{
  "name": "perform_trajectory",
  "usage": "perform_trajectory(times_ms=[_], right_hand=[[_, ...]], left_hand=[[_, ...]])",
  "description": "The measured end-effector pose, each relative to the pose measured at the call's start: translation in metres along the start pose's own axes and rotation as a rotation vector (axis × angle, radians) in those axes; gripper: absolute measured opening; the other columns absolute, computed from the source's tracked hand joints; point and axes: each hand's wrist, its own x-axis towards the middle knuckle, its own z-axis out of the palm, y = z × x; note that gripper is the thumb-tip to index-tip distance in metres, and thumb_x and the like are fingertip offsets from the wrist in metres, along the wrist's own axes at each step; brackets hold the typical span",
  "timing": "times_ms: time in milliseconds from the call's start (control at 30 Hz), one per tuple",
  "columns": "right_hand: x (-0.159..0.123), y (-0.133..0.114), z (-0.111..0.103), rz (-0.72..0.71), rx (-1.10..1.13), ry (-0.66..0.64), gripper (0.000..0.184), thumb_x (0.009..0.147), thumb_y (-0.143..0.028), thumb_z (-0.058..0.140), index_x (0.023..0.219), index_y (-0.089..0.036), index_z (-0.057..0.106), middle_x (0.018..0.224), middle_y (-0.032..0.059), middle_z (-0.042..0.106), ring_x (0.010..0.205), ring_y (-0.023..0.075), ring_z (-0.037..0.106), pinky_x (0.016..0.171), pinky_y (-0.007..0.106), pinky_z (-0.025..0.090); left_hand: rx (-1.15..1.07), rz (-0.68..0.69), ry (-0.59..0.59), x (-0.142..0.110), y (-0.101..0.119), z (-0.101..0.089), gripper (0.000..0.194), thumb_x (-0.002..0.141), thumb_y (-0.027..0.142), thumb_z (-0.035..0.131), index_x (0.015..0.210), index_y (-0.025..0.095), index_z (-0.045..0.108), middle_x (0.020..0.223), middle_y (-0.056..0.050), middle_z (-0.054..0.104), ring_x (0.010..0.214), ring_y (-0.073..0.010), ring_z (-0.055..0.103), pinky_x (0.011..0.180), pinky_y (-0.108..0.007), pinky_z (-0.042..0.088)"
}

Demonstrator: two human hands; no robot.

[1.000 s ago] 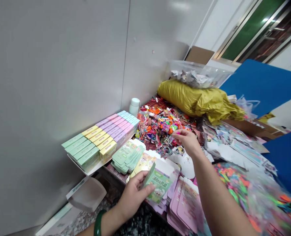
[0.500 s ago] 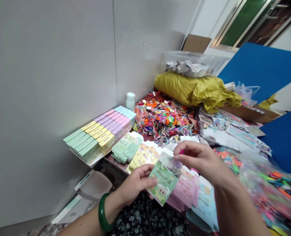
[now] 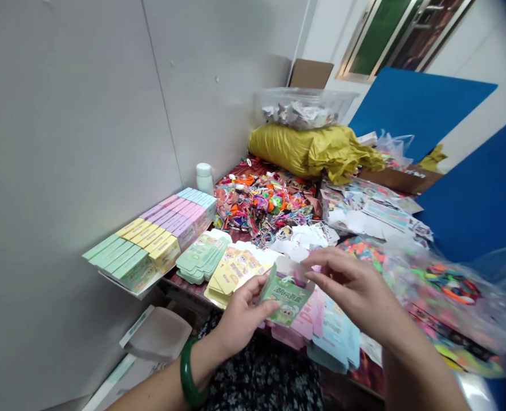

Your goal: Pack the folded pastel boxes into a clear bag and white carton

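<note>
The head view showed the table (image 3: 369,372), its heap of trinkets (image 3: 265,204) and, at the near edge, pink cartons (image 3: 304,321), above which the left hand (image 3: 239,321) held the small green box (image 3: 285,303) between thumb and fingers. The right hand (image 3: 357,288) had its bent fingertips at the open top, though whether they pinched anything could not be told. The box looked light, of thin, fairly stiff card that would crease if squeezed, so its lower sides seemed the best hold, clear of the weaker flap (image 3: 286,266).
</note>
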Motion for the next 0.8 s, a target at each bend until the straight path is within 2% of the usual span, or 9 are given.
perform_trajectory(times_ms=[67,200,267,367,500,600,667,733,800], right_hand=[[-0.01,0.005,0.0,-0.049,-0.067,0.017,0.016,0.091,-0.032,0.055,0.095,-0.028,0.07,0.11,0.0052,0.063,0.1,0.0195,0.058,0.082,0.032,0.047],[-0.029,0.014,0.009,-0.072,-0.212,-0.035,0.018,0.09,-0.033,0.057,0.098,-0.03,0.072,0.127,0.0067,0.058,0.126,0.0266,0.045,0.102,0.047,0.038],[-0.038,0.021,0.011,-0.032,-0.21,-0.029,0.019,0.089,-0.037,0.057,0.098,-0.029,0.072,0.13,0.0077,0.057,0.128,0.0283,0.044,0.103,0.051,0.037],[-0.048,0.032,0.011,0.062,-0.16,0.074,0.022,0.089,-0.04,0.055,0.098,-0.031,0.073,0.136,0.0068,0.053,0.128,0.0293,0.045,0.104,0.054,0.036],[-0.059,0.046,0.011,0.122,-0.028,0.065,0.018,0.087,-0.036,0.059,0.092,-0.03,0.075,0.127,0.0074,0.061,0.121,0.0296,0.051,0.103,0.053,0.038],[-0.064,0.059,0.013,0.267,0.256,0.238,0.023,0.084,-0.038,0.061,0.1,-0.027,0.074,0.115,0.0088,0.068,0.11,0.0269,0.06,0.096,0.046,0.045],[-0.064,0.068,0.017,0.391,0.461,0.324,0.031,0.079,-0.04,0.067,0.105,-0.024,0.072,0.103,0.0081,0.072,0.095,0.024,0.065,0.082,0.038,0.052],[-0.063,0.077,0.023,0.478,0.576,0.273,0.035,0.073,-0.041,0.073,0.101,-0.022,0.073,0.085,0.0055,0.073,0.073,0.0188,0.064,0.062,0.029,0.052],[-0.062,0.085,0.03,0.54,0.627,0.184,0.032,0.069,-0.041,0.076,0.093,-0.02,0.075,0.069,0.0023,0.068,0.055,0.0131,0.056,0.048,0.024,0.044]], left_hand=[[0.018,0.023,-0.02,0.003,-0.003,0.004,0.033,0.078,0.023,0.07,0.109,0.019,0.06,0.111,-0.006,0.068,0.096,-0.0203,0.062,0.084,-0.032,0.049],[0.066,0.102,-0.095,0.011,-0.013,0.014,0.033,0.079,0.018,0.066,0.111,0.019,0.059,0.11,-0.005,0.067,0.106,-0.0217,0.059,0.093,-0.033,0.045],[0.12,0.112,-0.12,0.015,-0.019,0.019,0.032,0.079,0.015,0.065,0.111,0.019,0.059,0.111,-0.005,0.066,0.108,-0.0222,0.058,0.095,-0.033,0.043],[0.217,0.089,-0.138,0.022,-0.028,0.025,0.032,0.079,0.011,0.062,0.11,0.019,0.059,0.112,-0.005,0.065,0.11,-0.0226,0.057,0.098,-0.035,0.041],[0.244,0.098,-0.189,0.032,-0.037,0.029,0.031,0.082,0.013,0.058,0.112,0.018,0.057,0.114,-0.006,0.064,0.111,-0.0226,0.055,0.099,-0.035,0.04],[0.273,0.092,-0.235,0.037,-0.043,0.027,0.032,0.084,0.013,0.055,0.116,0.017,0.055,0.116,-0.006,0.063,0.112,-0.0226,0.055,0.1,-0.035,0.04],[0.31,0.096,-0.242,0.039,-0.045,0.025,0.034,0.086,0.012,0.053,0.119,0.017,0.054,0.118,-0.007,0.062,0.114,-0.0225,0.054,0.102,-0.036,0.039],[0.383,0.124,-0.236,0.039,-0.047,0.024,0.033,0.087,0.013,0.052,0.119,0.017,0.054,0.12,-0.007,0.063,0.115,-0.0223,0.054,0.103,-0.036,0.038],[0.454,0.162,-0.239,0.036,-0.047,0.023,0.033,0.088,0.016,0.053,0.12,0.017,0.055,0.121,-0.007,0.062,0.115,-0.0224,0.054,0.103,-0.036,0.038]])
